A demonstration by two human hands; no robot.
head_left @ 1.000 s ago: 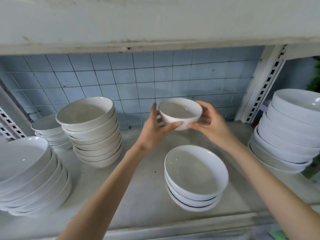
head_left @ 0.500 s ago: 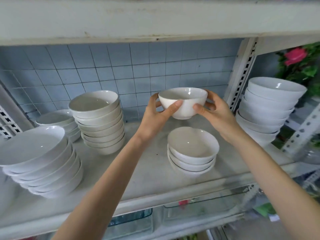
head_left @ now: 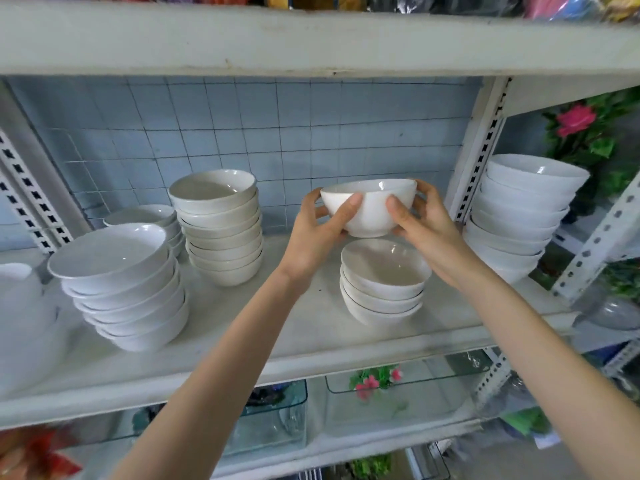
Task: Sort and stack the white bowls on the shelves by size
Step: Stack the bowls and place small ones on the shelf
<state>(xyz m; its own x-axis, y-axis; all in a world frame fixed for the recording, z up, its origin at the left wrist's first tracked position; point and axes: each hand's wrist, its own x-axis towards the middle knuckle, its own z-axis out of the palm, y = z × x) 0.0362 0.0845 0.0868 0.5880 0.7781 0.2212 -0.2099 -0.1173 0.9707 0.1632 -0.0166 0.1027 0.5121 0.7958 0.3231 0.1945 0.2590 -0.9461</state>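
A small white bowl [head_left: 372, 209] hangs in the air above the shelf, gripped from both sides. My left hand [head_left: 317, 237] curls round its left wall and my right hand [head_left: 424, 226] round its right wall, thumbs on the near face. Just below it stands a short stack of three similar bowls [head_left: 382, 284] on the white shelf [head_left: 277, 348]. A taller stack of off-white bowls [head_left: 220, 226] stands at the back left. A leaning stack of wider white bowls [head_left: 121, 285] sits at the front left.
Another tall stack of white bowls [head_left: 523, 209] stands on the right past the slotted upright [head_left: 479, 147]. Low bowls [head_left: 149, 216] sit at the back left. The upper shelf board [head_left: 311, 39] hangs close overhead. Glass trays [head_left: 273, 420] lie on the shelf below.
The view has pulled back and lowered, showing more of the shelves. Both hands still hold the small bowl, which now sits level above the three-bowl stack.
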